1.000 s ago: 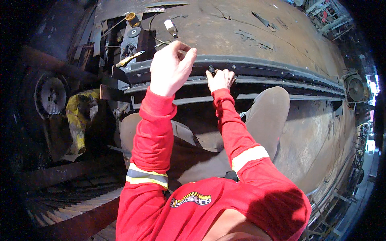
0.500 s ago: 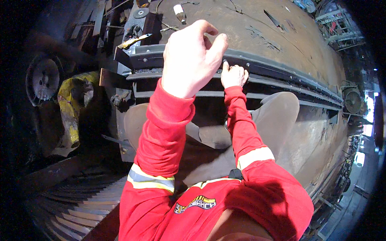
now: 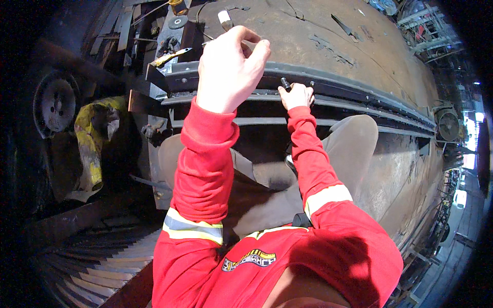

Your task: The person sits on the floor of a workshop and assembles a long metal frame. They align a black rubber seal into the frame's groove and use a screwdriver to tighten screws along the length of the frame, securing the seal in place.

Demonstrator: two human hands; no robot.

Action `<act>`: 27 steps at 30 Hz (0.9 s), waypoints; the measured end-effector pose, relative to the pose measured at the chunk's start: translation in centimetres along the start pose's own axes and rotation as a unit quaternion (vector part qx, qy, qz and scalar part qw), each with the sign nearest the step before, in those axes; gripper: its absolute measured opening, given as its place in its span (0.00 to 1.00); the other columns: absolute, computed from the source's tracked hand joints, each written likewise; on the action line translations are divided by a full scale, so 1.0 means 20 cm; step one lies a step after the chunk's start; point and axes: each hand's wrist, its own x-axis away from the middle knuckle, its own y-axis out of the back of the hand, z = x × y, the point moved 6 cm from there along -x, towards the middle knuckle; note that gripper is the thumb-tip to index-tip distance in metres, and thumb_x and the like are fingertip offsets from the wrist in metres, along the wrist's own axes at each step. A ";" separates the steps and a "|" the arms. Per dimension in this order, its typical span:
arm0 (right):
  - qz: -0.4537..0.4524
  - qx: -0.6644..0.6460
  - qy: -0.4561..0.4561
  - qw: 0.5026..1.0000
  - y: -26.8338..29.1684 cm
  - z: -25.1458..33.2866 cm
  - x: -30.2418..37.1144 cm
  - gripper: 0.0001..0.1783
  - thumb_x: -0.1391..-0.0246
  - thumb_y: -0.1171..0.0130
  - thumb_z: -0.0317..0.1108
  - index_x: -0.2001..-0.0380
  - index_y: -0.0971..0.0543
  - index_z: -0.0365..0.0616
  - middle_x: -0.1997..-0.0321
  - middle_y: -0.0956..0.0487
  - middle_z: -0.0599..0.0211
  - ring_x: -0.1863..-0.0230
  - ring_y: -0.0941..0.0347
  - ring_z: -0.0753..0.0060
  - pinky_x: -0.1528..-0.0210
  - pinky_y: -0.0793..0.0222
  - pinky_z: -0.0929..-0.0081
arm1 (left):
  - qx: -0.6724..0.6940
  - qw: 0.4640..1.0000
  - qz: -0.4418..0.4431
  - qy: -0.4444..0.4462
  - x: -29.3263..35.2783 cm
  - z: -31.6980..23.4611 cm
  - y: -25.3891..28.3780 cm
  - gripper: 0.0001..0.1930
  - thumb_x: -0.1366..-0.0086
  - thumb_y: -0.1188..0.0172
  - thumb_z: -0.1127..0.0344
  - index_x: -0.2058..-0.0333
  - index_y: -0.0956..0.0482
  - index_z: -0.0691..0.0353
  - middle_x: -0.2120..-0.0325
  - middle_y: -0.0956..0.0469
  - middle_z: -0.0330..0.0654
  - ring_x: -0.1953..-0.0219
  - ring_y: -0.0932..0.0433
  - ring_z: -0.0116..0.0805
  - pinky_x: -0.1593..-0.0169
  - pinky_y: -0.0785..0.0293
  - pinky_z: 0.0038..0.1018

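A long dark metal beam (image 3: 349, 88) with grey ribs and a row of bolts runs across in front of me. My left hand (image 3: 226, 72) is raised over its left part, the fingers curled and the thumb near the bent index finger. Whatever lies inside that hand is hidden. My right hand (image 3: 298, 96) is lower, against the beam's upper rail, its fingers wrapped round a short dark cylindrical tool (image 3: 285, 83). The tool's end pokes out above the fingers, close to a bolt (image 3: 312, 83) in the rail.
At the beam's left end lie a paintbrush (image 3: 172, 56) and a grinding disc (image 3: 178, 22). Beyond the beam, a bottle with a white label (image 3: 224, 18) lies on the rusty steel surface (image 3: 287, 41). A yellow, stained cloth (image 3: 88, 136) hangs at left; a round fan-like machine (image 3: 448, 124) stands far right.
My left hand has shifted a little to the left. The dark tool's end now shows above my right hand, whose fingers have drawn slightly back from the bolt row.
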 end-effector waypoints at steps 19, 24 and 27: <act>-0.090 -0.004 0.014 0.996 0.07 0.05 0.01 0.20 0.62 0.34 0.48 0.75 0.21 0.42 0.71 0.21 0.56 0.61 0.27 0.58 0.50 0.42 0.59 | -0.006 0.998 0.057 0.022 0.02 -0.06 -0.02 0.12 0.42 0.40 0.63 0.66 0.22 0.68 0.81 0.25 0.39 0.78 0.29 0.22 0.73 0.32 0.21; 0.061 -0.154 -0.128 0.978 0.00 -0.08 -0.08 0.24 0.63 0.33 0.53 0.73 0.19 0.41 0.69 0.19 0.52 0.62 0.23 0.55 0.50 0.34 0.65 | 0.023 0.997 0.067 0.031 0.03 -0.06 -0.02 0.13 0.42 0.40 0.63 0.66 0.22 0.68 0.81 0.25 0.39 0.78 0.30 0.22 0.73 0.33 0.20; 0.032 -0.119 -0.101 0.987 0.03 -0.04 -0.06 0.24 0.59 0.37 0.56 0.74 0.19 0.43 0.69 0.19 0.53 0.59 0.23 0.55 0.49 0.36 0.63 | 0.023 0.998 0.061 0.018 0.02 -0.03 -0.02 0.13 0.42 0.41 0.62 0.66 0.22 0.69 0.81 0.25 0.39 0.78 0.30 0.22 0.73 0.33 0.21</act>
